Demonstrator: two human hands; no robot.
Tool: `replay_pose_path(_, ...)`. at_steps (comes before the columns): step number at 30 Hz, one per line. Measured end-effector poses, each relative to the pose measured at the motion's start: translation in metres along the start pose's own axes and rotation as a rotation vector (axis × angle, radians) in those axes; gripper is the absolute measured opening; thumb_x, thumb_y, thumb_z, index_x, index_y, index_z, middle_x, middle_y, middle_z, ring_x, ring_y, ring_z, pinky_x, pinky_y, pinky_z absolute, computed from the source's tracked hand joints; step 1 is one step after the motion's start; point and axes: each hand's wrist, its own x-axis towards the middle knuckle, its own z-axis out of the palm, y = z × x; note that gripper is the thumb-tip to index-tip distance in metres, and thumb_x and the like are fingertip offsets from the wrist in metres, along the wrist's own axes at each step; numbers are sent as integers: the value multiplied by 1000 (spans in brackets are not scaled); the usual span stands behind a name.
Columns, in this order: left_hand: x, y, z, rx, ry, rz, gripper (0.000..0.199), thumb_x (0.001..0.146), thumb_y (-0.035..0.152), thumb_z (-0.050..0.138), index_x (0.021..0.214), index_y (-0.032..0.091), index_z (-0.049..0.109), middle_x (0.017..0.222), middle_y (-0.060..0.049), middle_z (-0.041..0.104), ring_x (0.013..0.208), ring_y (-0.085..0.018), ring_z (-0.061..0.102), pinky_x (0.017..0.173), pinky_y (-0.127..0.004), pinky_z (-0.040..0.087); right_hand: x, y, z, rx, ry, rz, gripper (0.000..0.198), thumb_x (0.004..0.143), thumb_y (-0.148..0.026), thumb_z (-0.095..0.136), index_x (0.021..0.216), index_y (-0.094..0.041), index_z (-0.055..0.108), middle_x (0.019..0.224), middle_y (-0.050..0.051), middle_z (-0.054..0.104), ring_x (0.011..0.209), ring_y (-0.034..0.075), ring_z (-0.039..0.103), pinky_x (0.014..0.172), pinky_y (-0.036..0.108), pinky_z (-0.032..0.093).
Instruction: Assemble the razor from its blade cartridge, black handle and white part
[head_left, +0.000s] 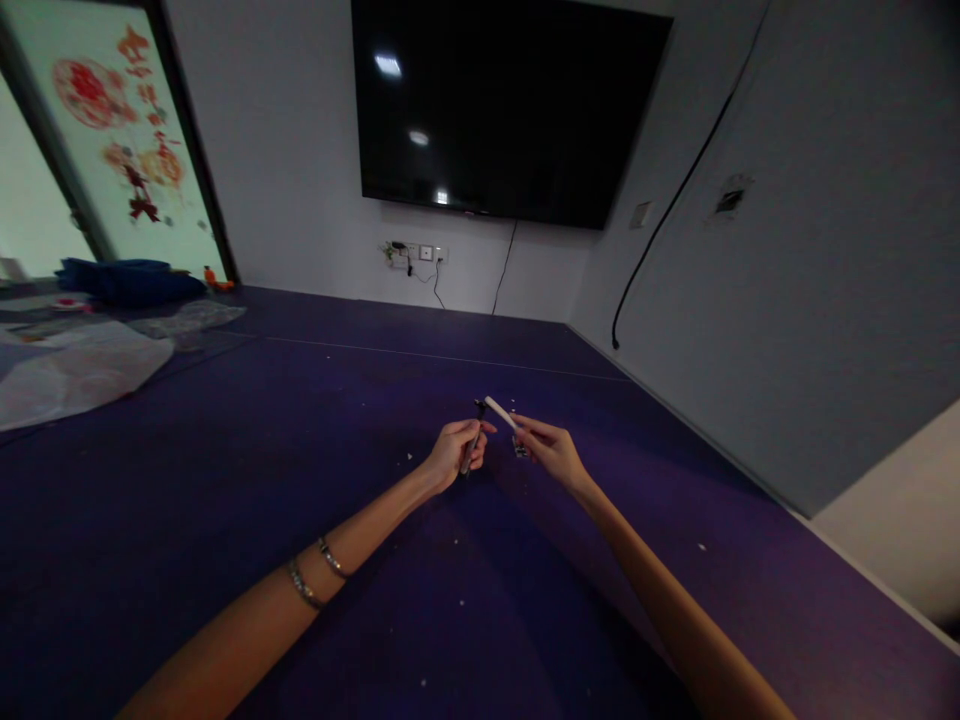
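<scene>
My left hand [457, 452] is closed around a slim grey-handled tool [470, 455] with a small dark head at its upper end. Its exact kind is too small to make out. Between the fingers of my right hand [551, 450] is a thin white stick [500, 411], tilted up and to the left. The stick's far tip comes close to the dark head; whether they touch I cannot tell. Just under my right fingers is a small dark-and-white object [520, 449], partly covered. Both hands are over a purple surface [337, 620], with small white bits scattered on it.
Crumpled clear plastic sheeting [90, 375] lies at the left, with a dark blue cloth bundle [131, 282] behind it. A large black television [510, 110] hangs on the wall above outlets [425, 253]. A black cable [675, 200] runs down the right wall.
</scene>
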Motion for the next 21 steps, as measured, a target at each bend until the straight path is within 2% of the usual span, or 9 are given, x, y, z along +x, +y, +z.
replay_pose_path(5, -3, 3, 2, -115, -69, -92, 21, 83, 29, 47, 76, 10, 55, 51, 4, 35, 37, -3, 27, 34, -16, 18, 0, 4, -5, 0, 29, -23, 38, 66, -39, 64, 97, -17, 70, 74, 4, 67, 53, 10, 49, 52, 25, 42)
replay_pose_path(11, -6, 5, 1, -192, -122, -141, 21, 84, 27, 43, 77, 10, 54, 51, 5, 31, 36, -3, 25, 32, -15, 16, 0, 2, 2, 52, 34, 8, 41, 66, -38, 65, 99, -15, 69, 68, 3, 65, 51, 9, 48, 51, 24, 41)
replay_pose_path(16, -6, 7, 1, -226, -175, -152, 20, 83, 28, 44, 78, 11, 53, 51, 6, 29, 35, -3, 23, 31, -13, 15, 0, 12, -1, 58, 19, 38, 44, 64, -41, 66, 98, -15, 69, 68, 4, 65, 52, 10, 50, 52, 25, 42)
replay_pose_path(21, -6, 8, 0, -212, -170, -166, 19, 83, 27, 45, 77, 11, 53, 51, 6, 29, 35, -3, 24, 31, -13, 15, -1, 11, -3, 31, 36, 24, 42, 65, -42, 65, 97, -15, 70, 70, 4, 66, 53, 10, 50, 51, 25, 41)
